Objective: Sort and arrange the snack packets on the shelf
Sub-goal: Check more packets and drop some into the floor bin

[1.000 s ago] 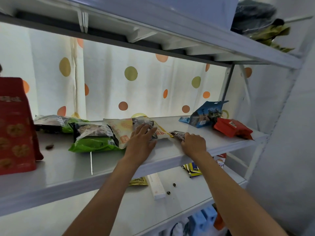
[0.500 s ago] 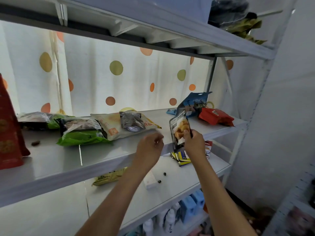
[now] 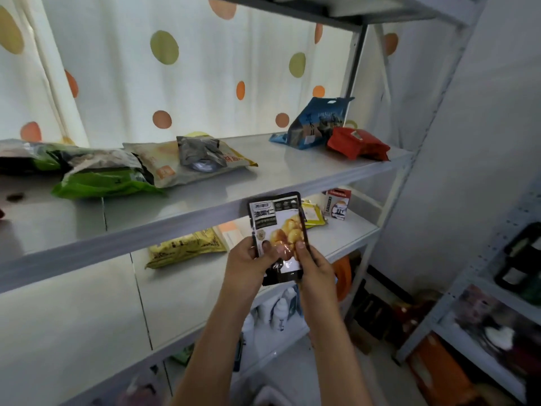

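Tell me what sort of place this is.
Likely a home storeroom or pantry: a metal rack holds loose snack packets, bottles stand lower down, and a dotted curtain hangs behind.

Two bare forearms are seen rising from the bottom edge, with no sleeve worn on either. The left hand (image 3: 248, 263) and the right hand (image 3: 314, 263) are uncovered; short, unpainted nails are shown on the fingers (image 3: 300, 246).

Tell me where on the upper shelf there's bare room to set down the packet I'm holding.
Bare patches: the middle of the upper shelf, between the beige packet and the blue pouch, and the front strip before the green packet. The left end is crowded with overlapping packets; the right corner holds the red packet.
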Demonstrator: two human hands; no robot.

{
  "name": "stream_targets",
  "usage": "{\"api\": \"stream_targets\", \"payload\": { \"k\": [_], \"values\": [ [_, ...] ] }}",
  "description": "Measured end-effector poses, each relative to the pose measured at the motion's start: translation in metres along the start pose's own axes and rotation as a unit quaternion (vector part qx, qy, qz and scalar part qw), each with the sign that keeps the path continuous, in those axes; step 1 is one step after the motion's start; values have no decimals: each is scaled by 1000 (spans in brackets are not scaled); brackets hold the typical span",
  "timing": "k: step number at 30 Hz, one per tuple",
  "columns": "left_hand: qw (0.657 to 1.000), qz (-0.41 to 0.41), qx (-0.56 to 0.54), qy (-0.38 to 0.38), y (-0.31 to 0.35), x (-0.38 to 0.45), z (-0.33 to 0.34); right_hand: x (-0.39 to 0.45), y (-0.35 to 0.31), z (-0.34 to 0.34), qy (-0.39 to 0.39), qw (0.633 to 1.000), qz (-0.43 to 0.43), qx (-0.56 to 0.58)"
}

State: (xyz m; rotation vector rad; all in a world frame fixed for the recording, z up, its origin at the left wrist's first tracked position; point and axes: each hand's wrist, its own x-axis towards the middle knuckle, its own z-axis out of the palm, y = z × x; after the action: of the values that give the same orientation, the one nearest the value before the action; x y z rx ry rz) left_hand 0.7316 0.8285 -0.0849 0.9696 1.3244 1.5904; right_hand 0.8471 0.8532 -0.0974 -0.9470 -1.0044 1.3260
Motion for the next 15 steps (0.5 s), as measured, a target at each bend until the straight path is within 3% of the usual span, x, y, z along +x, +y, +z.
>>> {"api": "stream_targets", "payload": {
  "k": [15],
  "values": [
    [997,29,3,78,-24,-32,-43,-12,37,11,-117,989,59,-69]
  ]
}}
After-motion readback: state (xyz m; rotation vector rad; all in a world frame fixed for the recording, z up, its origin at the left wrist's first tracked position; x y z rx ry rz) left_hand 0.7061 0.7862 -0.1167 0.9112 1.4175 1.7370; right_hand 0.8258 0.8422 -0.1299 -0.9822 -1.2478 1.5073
